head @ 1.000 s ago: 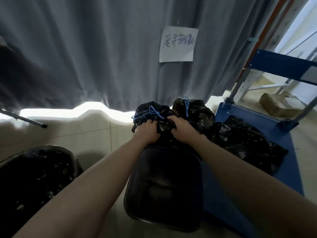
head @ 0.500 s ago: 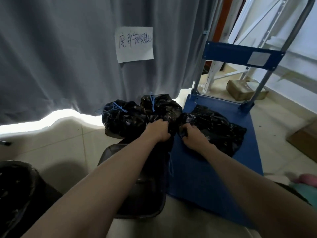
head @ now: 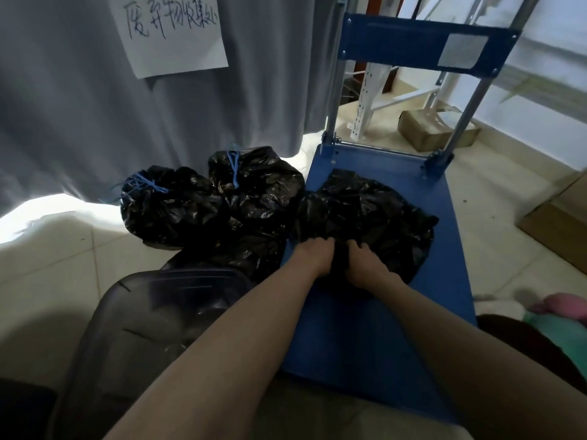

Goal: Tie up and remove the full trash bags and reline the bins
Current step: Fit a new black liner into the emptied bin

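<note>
Both hands on a black trash bag (head: 374, 211) lying on the blue cart (head: 365, 338). Left hand (head: 313, 257) and right hand (head: 365, 265) sit side by side at the bag's near edge, fingers curled into the plastic, gripping it. Two more black bags with blue ties stand on the floor left of the cart, against the grey curtain (head: 63, 106): left tied bag (head: 171, 211), right tied bag (head: 254, 192), touching each other. Dark bin (head: 143, 328) just left of the cart, below the left forearm. Paper sign (head: 173, 31) on the curtain. Cardboard box (head: 435, 131) behind the cart handle.
</note>
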`<state>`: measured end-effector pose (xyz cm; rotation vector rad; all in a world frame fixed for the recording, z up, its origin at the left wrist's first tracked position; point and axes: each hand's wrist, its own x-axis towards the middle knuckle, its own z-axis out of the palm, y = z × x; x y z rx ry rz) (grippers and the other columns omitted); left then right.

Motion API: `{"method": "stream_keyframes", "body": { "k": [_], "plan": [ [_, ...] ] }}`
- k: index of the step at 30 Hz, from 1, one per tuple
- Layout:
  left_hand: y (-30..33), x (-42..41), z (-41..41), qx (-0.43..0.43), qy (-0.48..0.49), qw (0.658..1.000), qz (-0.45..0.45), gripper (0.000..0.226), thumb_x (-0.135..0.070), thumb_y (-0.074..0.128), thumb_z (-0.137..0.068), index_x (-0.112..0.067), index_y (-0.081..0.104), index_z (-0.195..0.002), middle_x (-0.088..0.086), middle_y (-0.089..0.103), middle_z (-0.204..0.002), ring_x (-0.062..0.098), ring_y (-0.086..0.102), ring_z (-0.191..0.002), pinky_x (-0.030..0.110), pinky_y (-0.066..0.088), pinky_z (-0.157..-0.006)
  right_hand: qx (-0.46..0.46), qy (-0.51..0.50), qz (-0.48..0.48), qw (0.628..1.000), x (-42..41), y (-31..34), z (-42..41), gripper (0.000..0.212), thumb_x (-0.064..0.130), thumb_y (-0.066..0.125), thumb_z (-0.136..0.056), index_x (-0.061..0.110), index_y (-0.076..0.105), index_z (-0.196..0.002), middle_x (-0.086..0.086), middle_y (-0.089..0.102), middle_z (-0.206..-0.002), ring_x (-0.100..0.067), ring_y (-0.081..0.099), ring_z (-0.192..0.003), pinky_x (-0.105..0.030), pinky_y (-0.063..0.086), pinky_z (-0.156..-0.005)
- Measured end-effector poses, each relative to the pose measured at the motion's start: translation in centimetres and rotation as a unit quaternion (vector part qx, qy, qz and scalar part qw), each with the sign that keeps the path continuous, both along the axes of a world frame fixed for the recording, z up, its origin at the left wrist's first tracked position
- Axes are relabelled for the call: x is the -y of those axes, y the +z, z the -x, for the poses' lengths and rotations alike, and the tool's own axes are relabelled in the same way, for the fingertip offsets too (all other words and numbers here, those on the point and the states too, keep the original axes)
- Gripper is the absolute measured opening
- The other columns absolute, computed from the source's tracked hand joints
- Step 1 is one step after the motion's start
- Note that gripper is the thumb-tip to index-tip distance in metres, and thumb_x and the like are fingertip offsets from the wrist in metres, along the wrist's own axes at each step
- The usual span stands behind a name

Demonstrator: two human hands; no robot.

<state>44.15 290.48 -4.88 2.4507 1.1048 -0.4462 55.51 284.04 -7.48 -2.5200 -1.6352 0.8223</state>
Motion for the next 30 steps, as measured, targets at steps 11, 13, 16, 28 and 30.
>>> {"method": "stream_keyframes", "body": {
  "k": [11,13,16,28,30],
  "plan": [
    [11.5,2.0,7.0,0.160,0.040,0.975,-0.146,0.025,-0.006,0.057,-0.085,-0.017,0.067,-0.105,0.008,0.060,-0.113,0.029,0.060,-0.103,0.039,0.051,-0.088,-0.007,0.019,-0.123,0.992,2.8,11.7,4.1,0.022,0.014,0.054,-0.085,0.009,0.061,-0.105,-0.016,0.060,-0.113,-0.033,0.059,-0.101,-0.039,0.052,-0.088],
    [14.6,2.9,9.2,0.216,0.059,0.961,-0.160,0.022,-0.006,0.059,-0.081,-0.018,0.067,-0.098,0.004,0.061,-0.107,0.026,0.060,-0.099,0.037,0.050,-0.085,0.000,0.020,-0.169,0.985,3.5,14.8,6.1,0.021,0.013,0.054,-0.084,0.008,0.061,-0.104,-0.017,0.056,-0.114,-0.034,0.055,-0.105,-0.042,0.051,-0.090],
    [18.7,4.8,13.1,0.293,0.064,0.933,-0.198,0.025,-0.002,0.060,-0.076,-0.017,0.066,-0.095,0.003,0.062,-0.102,0.023,0.060,-0.097,0.036,0.049,-0.085,0.009,-0.005,-0.237,0.971,4.7,19.2,9.7,0.019,0.018,0.056,-0.085,0.010,0.062,-0.102,-0.014,0.052,-0.111,-0.033,0.052,-0.106,-0.040,0.048,-0.082],
    [23.4,9.4,28.3,0.442,0.228,0.802,-0.330,0.032,0.006,0.055,-0.076,-0.017,0.063,-0.098,-0.005,0.057,-0.096,0.008,0.051,-0.079,0.004,0.035,-0.068,-0.096,0.074,-0.319,0.940,8.6,23.2,24.1,0.015,0.019,0.059,-0.091,0.014,0.073,-0.093,-0.008,0.070,-0.086,-0.027,0.065,-0.089,-0.035,0.053,-0.075],
    [23.9,9.3,29.6,0.445,0.262,0.792,-0.325,0.029,0.004,0.056,-0.079,-0.017,0.065,-0.097,-0.004,0.058,-0.098,0.010,0.055,-0.081,0.011,0.039,-0.070,-0.102,0.094,-0.330,0.934,8.2,23.4,24.9,0.015,0.018,0.059,-0.090,0.011,0.073,-0.091,-0.010,0.070,-0.084,-0.027,0.065,-0.086,-0.036,0.054,-0.075]
  ]
}}
